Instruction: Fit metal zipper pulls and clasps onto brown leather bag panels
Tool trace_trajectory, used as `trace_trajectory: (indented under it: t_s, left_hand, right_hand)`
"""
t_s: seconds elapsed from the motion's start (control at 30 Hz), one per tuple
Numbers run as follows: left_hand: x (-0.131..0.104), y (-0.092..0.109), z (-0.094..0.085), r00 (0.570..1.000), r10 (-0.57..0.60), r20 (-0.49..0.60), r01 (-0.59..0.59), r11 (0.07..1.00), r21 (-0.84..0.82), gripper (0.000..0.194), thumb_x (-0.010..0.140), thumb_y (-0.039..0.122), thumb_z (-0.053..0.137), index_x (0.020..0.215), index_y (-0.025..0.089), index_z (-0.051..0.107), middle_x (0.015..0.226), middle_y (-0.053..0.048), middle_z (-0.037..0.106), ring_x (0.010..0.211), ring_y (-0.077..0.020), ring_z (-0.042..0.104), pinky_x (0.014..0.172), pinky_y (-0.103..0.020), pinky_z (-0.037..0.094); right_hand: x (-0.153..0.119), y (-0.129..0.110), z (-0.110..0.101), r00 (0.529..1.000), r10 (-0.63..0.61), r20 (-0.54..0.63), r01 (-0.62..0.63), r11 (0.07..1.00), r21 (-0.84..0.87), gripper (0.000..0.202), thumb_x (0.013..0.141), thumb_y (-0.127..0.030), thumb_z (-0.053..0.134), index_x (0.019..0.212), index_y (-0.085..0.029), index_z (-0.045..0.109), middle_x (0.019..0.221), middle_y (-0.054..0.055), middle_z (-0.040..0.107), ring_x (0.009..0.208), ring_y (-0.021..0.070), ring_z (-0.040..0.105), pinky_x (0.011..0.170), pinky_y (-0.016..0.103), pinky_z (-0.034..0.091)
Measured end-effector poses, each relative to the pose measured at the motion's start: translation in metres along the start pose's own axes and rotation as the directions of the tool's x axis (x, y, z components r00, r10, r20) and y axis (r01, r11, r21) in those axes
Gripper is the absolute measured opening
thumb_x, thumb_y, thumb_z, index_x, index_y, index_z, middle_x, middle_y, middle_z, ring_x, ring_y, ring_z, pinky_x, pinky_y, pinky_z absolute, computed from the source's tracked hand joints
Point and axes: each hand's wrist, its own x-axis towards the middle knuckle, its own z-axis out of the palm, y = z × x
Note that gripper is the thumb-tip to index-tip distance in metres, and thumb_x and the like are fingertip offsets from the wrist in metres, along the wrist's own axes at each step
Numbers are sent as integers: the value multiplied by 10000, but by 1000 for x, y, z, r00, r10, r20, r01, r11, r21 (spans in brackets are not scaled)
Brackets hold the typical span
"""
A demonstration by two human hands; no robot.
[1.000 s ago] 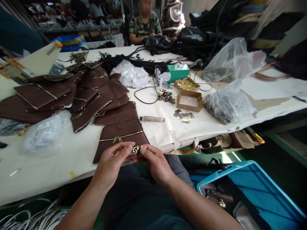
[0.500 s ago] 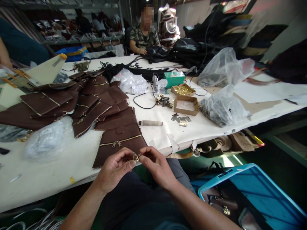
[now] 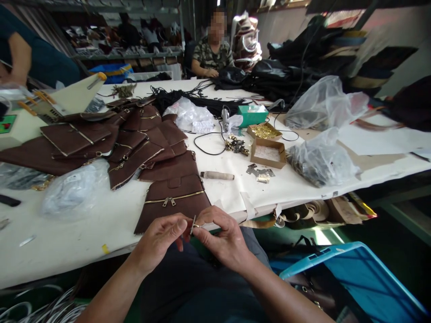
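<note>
Over the near table edge, my right hand (image 3: 224, 235) pinches a small metal clasp (image 3: 193, 225) between thumb and forefinger. The clasp's thin plate is seen edge-on, with a gold-coloured part on its right side. My left hand (image 3: 164, 237) is closed against the plate from the left, fingers curled and partly hidden. Just beyond the hands lies a dark brown leather bag (image 3: 173, 190) with a gold zipper and two pulls. Loose metal plates (image 3: 261, 172) lie farther right on the table, near a wrapped rod-like tool (image 3: 217, 175).
Brown leather pieces (image 3: 134, 143) are heaped at left beside a plastic bag (image 3: 77, 190). Cardboard trays (image 3: 268, 152) and filled plastic bags (image 3: 323, 157) stand at right. A blue crate (image 3: 380, 282) is low at right. Another person (image 3: 213, 51) sits across the table.
The clasp has been turned, so its plate now shows edge-on. My left thumb has shifted up and back from it. The view has swung slightly left.
</note>
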Motion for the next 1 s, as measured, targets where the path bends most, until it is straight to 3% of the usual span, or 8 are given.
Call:
trace_trajectory:
  t_s: [0.13,0.33,0.53,0.7,0.87,1.0]
  left_hand:
    - [-1,3,0,997,0,-77,0,1000,-6,354,955,485,763,1133,182,806,897,-60,745,758,-165,672,598,-237,562]
    - [0,1,5,991,2,-137,-12,998,-67,264,852,406,886,1005,197,838,837,-21,735,666,-130,674,627,-236,579]
    - [-5,2,10,967,174,-187,-176,984,5,141,846,348,895,859,216,847,831,-14,700,735,-123,670,646,-192,552]
    - [-12,13,12,966,218,-140,-204,973,108,146,906,359,834,860,221,843,875,-33,712,745,-134,672,656,-208,562]
    - [-15,21,11,989,131,-73,-123,987,99,168,909,369,822,844,215,837,880,-40,708,674,-135,671,590,-217,566]
    - [-13,19,11,997,77,-16,-76,996,44,223,904,393,825,811,190,823,869,-42,693,632,-132,657,546,-225,561]
  right_hand:
    - [1,-1,1,993,117,24,-119,988,102,88,975,-252,764,904,-202,746,872,24,725,847,166,683,828,305,535]
    - [-3,0,5,977,170,128,-195,956,221,72,986,-261,756,949,-205,728,902,17,738,856,156,702,808,281,542]
    - [-8,0,5,977,143,157,-178,954,242,110,942,-252,815,940,-200,718,898,9,732,837,142,691,781,253,531]
    - [-6,-12,-2,963,96,251,-139,977,163,101,1010,-264,734,942,-202,694,911,20,726,855,147,698,802,260,541]
    - [-8,-17,-7,958,6,287,-33,995,93,76,1024,-254,712,967,-213,684,956,28,732,851,143,686,819,262,540]
    - [-13,-16,-7,953,7,304,-34,996,83,89,1028,-270,708,967,-210,682,941,31,734,851,150,686,812,266,541]
